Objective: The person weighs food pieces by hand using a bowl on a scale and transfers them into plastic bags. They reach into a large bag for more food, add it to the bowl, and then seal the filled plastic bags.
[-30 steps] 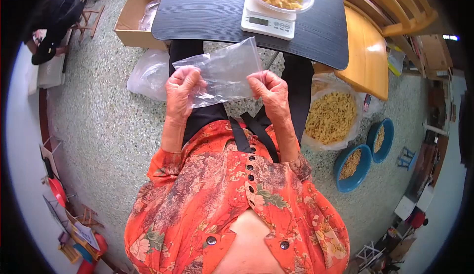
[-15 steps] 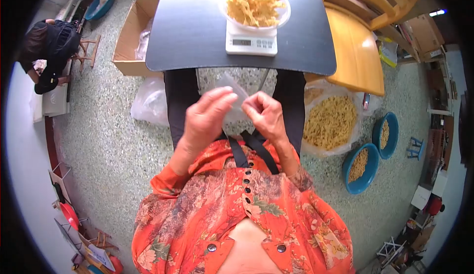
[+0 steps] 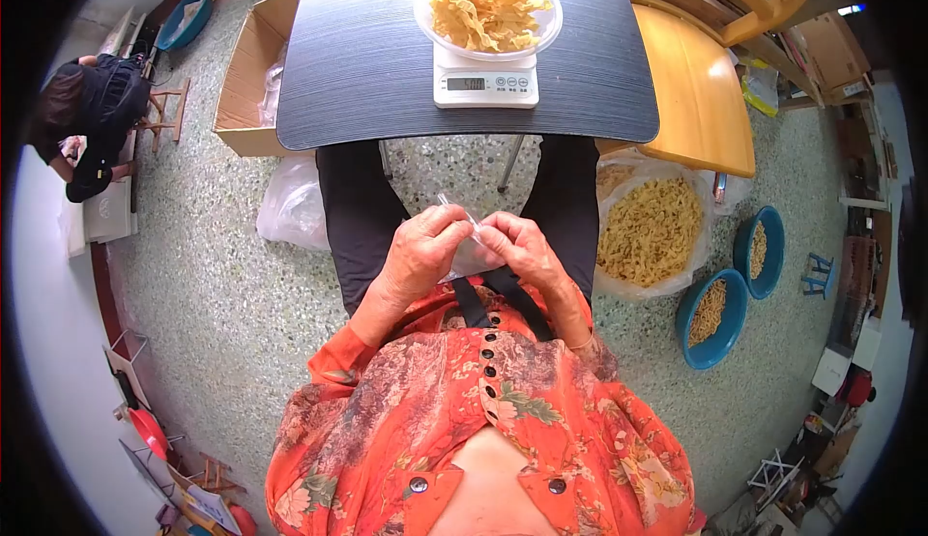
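Above my lap, my left hand (image 3: 422,251) and my right hand (image 3: 522,249) are close together, both pinching the edge of a thin clear plastic bag (image 3: 468,259). The bag hangs between them, partly hidden by the fingers. Beyond the hands, on the dark table (image 3: 367,62), a white digital scale (image 3: 485,93) carries a clear round bowl (image 3: 553,26) heaped with yellowish dried pieces (image 3: 488,4). Digits are lit on the scale's display.
Right of my legs lies a large plastic bag of yellow pieces (image 3: 648,231), with two blue basins (image 3: 717,347) beyond it. A cardboard box (image 3: 242,91) adjoins the table's left side. A wooden chair (image 3: 691,82) stands right. Far left, another person (image 3: 97,101) bends over.
My left hand has come down and closed on the bag's edge beside my right hand. The bag is now lower and more bunched between the two hands. The view has shifted slightly.
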Tool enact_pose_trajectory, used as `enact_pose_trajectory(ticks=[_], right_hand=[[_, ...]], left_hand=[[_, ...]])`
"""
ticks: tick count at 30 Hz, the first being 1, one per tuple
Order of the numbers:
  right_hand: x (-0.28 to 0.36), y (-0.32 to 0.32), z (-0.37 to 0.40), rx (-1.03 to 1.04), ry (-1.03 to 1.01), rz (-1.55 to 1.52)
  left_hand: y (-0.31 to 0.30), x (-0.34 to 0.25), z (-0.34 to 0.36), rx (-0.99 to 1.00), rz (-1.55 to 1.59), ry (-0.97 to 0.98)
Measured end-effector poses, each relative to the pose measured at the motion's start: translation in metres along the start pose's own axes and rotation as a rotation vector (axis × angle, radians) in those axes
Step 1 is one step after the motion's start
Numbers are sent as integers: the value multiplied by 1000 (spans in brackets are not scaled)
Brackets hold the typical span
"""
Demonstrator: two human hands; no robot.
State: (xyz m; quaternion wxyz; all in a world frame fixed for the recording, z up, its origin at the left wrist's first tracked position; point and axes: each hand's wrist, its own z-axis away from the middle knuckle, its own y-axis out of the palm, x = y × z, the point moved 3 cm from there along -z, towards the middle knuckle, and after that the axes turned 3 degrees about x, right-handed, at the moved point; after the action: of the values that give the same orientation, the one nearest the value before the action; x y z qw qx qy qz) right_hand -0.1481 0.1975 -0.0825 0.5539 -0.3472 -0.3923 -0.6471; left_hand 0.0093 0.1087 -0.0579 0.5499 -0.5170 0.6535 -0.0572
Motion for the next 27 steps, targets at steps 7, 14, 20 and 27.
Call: enact_pose_trajectory(ticks=[7,14,20,27], right_hand=[[-9,-19,-6,-386,-129,364],[13,-31,-7,-487,-213,632],[30,-15,-14,-301,-334,681],[28,-44,-31,-432,-432,725]], left_hand=[[1,-6,-5,221,68,75],[-5,-12,-12,228,61,24],[6,-7,-9,329,46,139],[-7,-11,-11,350,110,27]])
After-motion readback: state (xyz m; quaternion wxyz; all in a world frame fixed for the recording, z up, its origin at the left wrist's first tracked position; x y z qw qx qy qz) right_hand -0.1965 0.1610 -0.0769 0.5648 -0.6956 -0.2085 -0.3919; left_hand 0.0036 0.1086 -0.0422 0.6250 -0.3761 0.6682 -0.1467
